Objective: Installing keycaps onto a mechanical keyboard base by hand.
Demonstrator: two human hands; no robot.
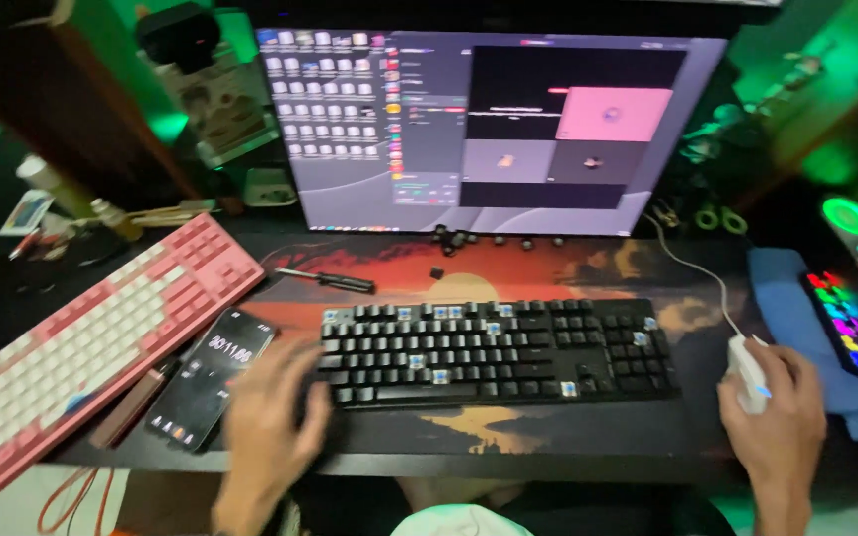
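A big desk mat [548, 268] with a red sunset picture lies on the dark desk and holds most of the things here. On it sits a black keyboard [494, 349]. Some of its keys are gone, and little blue and white squares show in those spots. A few loose black key caps [494, 239] lie in a row on the mat, just under the big screen [489, 129]. One more small black cap [436, 272] lies alone between that row and the black keyboard. A thin black tool [328, 280] lies on the mat too, up and to the left of the black keyboard. The left hand [272, 417] rests on the left end of the black keyboard. Its fingers are spread open and bent a little, and they touch the keys there. It does not grip anything. The picture is a bit blurry here, so I cannot tell which keys it touches. The right hand [775, 409] lies on top of a white mouse [747, 371] with its fingers curled around it, so it has hold of the mouse. The mouse sits to the right of the black keyboard, and a thin white wire runs up from it. A phone [213, 377] with a lit screen lies just left of the left hand. A pink and white keyboard [91, 342] lies tilted further left, well apart from the hands. A blue cloth [796, 328] lies right of the mouse.
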